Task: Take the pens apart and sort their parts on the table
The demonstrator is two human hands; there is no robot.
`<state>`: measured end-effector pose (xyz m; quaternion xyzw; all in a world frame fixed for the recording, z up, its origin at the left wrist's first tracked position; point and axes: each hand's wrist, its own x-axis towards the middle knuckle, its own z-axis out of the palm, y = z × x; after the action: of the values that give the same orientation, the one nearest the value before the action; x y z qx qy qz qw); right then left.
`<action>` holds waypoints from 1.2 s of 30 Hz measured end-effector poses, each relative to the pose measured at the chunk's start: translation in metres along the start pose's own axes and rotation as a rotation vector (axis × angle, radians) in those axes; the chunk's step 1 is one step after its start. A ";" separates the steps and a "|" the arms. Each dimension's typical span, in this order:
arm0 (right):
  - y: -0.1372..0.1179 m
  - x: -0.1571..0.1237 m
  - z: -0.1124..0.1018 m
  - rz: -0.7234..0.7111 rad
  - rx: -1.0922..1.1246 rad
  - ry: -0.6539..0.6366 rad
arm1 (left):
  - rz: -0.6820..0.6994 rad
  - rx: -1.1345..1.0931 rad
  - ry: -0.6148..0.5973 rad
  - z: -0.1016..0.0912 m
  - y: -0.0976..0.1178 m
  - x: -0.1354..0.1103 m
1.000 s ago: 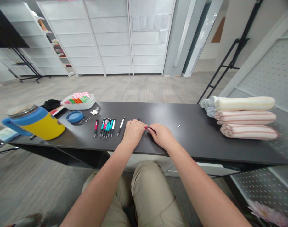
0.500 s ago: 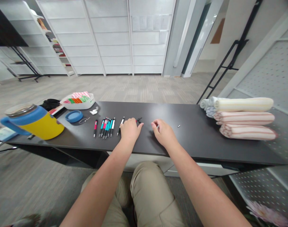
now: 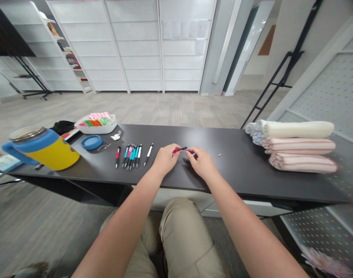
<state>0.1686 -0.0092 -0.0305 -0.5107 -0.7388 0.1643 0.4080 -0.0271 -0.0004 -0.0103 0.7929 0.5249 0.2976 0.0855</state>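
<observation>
The left hand [image 3: 166,159] pinches a pen [image 3: 180,149] between its thumb and fingers. The pen is red with a black end, and the black end points at the right hand [image 3: 201,161]. It is held above the middle of the counter [image 3: 237,170], between the two hands. The right hand has its thumb and fingers bent close together, just beside the black end. I cannot tell if they touch the pen or hold something tiny.

Far to the left on the counter is a big yellow and blue mug [image 3: 53,154]. Next to it lies a round blue lid [image 3: 91,142]. A white tray [image 3: 107,128] sits behind the lid, with pink, green and orange packs [image 3: 95,120] in it. A thin loop [image 3: 103,147] is just beside the lid, and a small white thing [image 3: 116,137] is near the tray.

Then comes a red pen [image 3: 117,157] on its own. A bunch of pens [image 3: 132,156] lies close by, some blue-green, some red, some white. A white pen [image 3: 148,155] lies near the left hand.

Right of the hands is a tiny shiny bit [image 3: 219,155]. Rolled towels [image 3: 302,146] are piled up at the right end.
</observation>
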 end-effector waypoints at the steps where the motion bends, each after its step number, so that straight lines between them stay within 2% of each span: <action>1: 0.001 0.000 -0.001 0.010 0.034 -0.002 | 0.046 -0.038 -0.014 0.000 0.002 -0.001; 5: 0.003 -0.001 -0.004 0.051 0.166 -0.017 | 0.151 -0.130 -0.044 0.002 0.005 -0.005; 9: 0.001 -0.002 -0.005 0.094 0.248 0.025 | 0.180 -0.163 -0.036 0.002 0.007 -0.009; 14: 0.000 -0.002 -0.005 0.193 0.423 0.116 | 0.156 -0.024 0.014 0.002 0.008 -0.011; 24: -0.006 -0.004 -0.009 0.088 0.207 0.152 | 0.077 0.225 -0.005 0.004 0.011 -0.010; 31: -0.007 -0.004 -0.009 0.058 0.187 0.141 | 0.093 0.265 -0.019 0.004 0.010 -0.010; 36: -0.010 -0.005 -0.010 0.039 0.144 0.077 | 0.126 0.231 -0.032 0.004 0.009 -0.010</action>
<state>0.1711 -0.0200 -0.0196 -0.5001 -0.6987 0.2049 0.4687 -0.0203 -0.0130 -0.0134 0.8336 0.5032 0.2273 -0.0168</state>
